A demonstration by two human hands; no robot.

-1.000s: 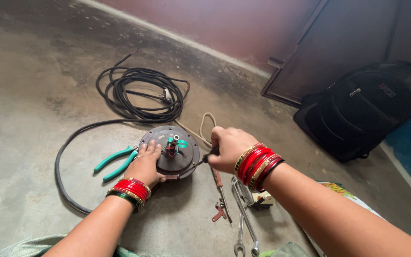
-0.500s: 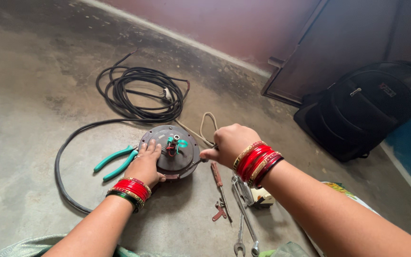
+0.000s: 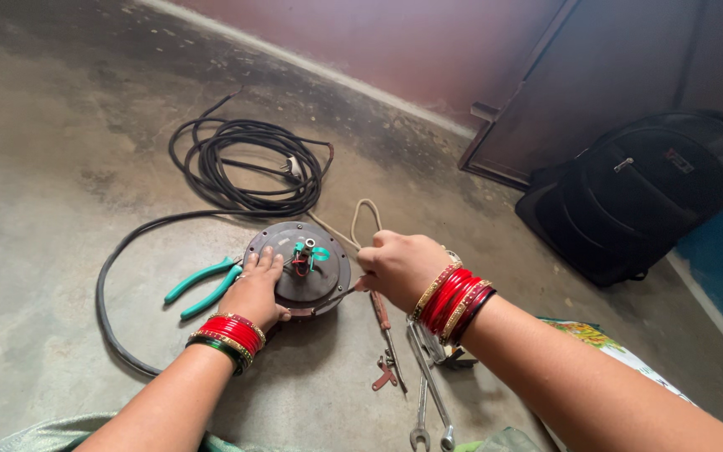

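Observation:
A round dark motor housing (image 3: 328, 280) lies flat on the concrete floor, with green and red wires at its hub (image 3: 307, 254). My left hand (image 3: 257, 289) rests palm down on its left rim, fingers spread. My right hand (image 3: 397, 268) is closed in a fist just right of the housing, gripping a thin dark tool (image 3: 335, 299) whose tip meets the housing's lower right edge. Both wrists wear red bangles.
Green-handled pliers (image 3: 202, 286) lie left of the housing. A black cable (image 3: 244, 167) is coiled behind it, next to a beige cord loop (image 3: 366, 219). A brown-handled screwdriver (image 3: 382, 322), small pliers (image 3: 385, 374) and wrenches (image 3: 428, 406) lie below my right hand. A black backpack (image 3: 638, 201) stands at right.
My right hand has shifted slightly down and toward the housing's edge with the tool. The left hand stays on the rim.

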